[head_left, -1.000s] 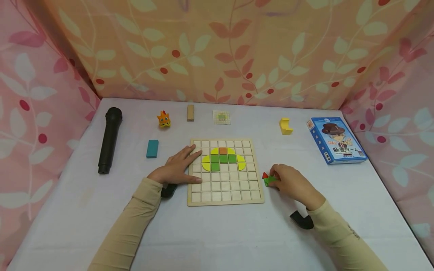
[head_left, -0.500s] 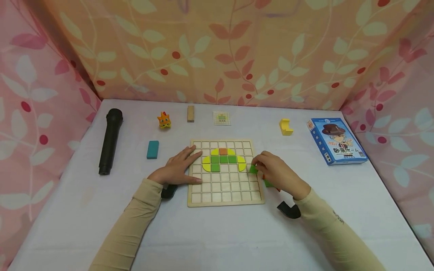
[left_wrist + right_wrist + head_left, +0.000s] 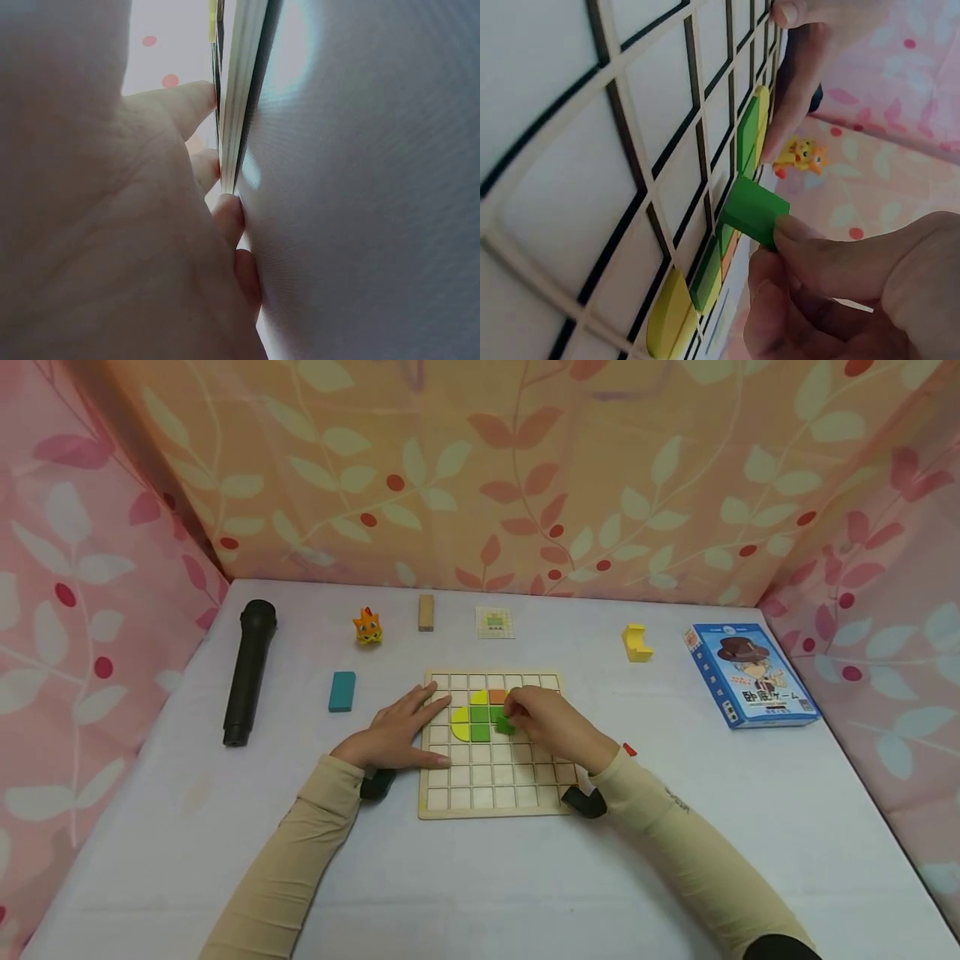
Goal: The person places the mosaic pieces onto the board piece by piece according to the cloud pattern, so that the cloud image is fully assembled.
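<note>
A wooden grid board lies flat on the white table. My left hand rests on its left edge with fingers spread; in the left wrist view, fingertips touch the board's edge. Between thumb and fingers, my right hand pinches a green square tile, tilted over the upper middle of the grid. Around it in the cells lie green tiles, yellow rounded tiles and an orange tile. The right hand hides the pattern's right part in the head view.
A small red piece shows beside the right sleeve. Behind the board are a pattern card, a wooden block, an orange toy figure and a yellow piece. A teal block, black microphone and blue box flank it.
My right hand has picked up the green tile from beside the board's right edge and carried it left over the pattern. The left hand has stayed in place.
</note>
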Demonstrator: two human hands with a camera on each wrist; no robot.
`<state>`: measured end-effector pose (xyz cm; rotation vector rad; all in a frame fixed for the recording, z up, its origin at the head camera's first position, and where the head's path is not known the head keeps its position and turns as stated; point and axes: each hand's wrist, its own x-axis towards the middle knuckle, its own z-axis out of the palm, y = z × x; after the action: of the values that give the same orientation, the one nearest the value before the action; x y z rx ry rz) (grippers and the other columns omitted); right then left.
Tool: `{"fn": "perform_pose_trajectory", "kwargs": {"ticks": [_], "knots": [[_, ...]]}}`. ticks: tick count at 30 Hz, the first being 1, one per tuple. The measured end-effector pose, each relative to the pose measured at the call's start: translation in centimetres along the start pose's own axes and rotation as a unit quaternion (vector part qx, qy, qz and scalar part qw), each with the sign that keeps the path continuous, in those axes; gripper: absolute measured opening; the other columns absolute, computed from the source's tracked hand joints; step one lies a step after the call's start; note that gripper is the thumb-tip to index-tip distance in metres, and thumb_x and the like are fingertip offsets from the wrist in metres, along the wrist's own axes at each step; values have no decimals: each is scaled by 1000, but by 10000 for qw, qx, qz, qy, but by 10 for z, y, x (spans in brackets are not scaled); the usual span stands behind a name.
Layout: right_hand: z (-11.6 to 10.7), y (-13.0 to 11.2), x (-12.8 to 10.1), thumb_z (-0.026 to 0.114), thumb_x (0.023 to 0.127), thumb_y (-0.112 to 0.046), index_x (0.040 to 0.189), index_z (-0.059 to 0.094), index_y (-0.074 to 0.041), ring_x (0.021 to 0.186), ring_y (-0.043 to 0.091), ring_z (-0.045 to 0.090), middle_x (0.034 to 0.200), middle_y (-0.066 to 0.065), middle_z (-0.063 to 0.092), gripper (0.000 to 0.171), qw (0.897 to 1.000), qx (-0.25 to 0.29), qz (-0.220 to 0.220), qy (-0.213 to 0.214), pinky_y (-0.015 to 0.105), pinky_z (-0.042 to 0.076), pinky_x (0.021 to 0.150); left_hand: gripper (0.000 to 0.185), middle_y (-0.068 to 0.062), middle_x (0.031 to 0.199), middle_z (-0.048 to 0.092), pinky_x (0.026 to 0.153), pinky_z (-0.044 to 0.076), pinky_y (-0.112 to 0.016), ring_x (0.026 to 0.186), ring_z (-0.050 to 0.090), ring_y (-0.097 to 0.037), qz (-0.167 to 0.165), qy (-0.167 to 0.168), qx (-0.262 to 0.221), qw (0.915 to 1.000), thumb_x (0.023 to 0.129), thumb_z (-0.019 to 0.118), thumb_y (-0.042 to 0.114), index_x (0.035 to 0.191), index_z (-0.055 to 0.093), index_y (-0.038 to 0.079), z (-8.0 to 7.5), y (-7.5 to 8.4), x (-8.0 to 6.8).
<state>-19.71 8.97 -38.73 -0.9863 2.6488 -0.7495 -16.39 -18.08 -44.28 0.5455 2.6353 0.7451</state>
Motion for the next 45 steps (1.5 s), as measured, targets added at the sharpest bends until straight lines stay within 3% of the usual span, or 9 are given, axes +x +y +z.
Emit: {"fn": "perform_pose_trajectory", "kwargs": {"ticks": [8,32,40,45], "knots": [[6,-1,6,65,90,-5,95,66,-6,82,15,56,89,0,64,5,9990,-338,-89,-271,32,49,79,101,-2,162,-2,110,14,-62,149,-4,-28,-73,-38,-40,10000,77,68,63,155,15,27,-1,2,0],[19,-6,2,66,90,-7,96,69,-11,86,14,62,93,-1,62,8,9932,-1164,77,-41,31,52,78,99,-8,162,1,110,14,-64,148,-2,-32,-81,-95,17,9999,79,70,57,155,18,22,-7,10,-4],[2,-2,-11,65,91,-9,96,67,-10,84,15,60,92,-1,64,6,9943,-1013,246,205,33,51,75,100,-7,162,0,110,14,-63,148,-2,-31,-36,-93,31,9999,78,70,58,155,17,22,-6,8,-3],[-18,9,-35,66,91,-12,98,65,-9,78,16,56,91,1,64,8,9913,-1002,845,123,33,49,69,101,-8,162,0,109,13,-63,148,-3,-32,40,-59,-19,10000,78,70,59,155,17,21,-5,4,-3]]}}
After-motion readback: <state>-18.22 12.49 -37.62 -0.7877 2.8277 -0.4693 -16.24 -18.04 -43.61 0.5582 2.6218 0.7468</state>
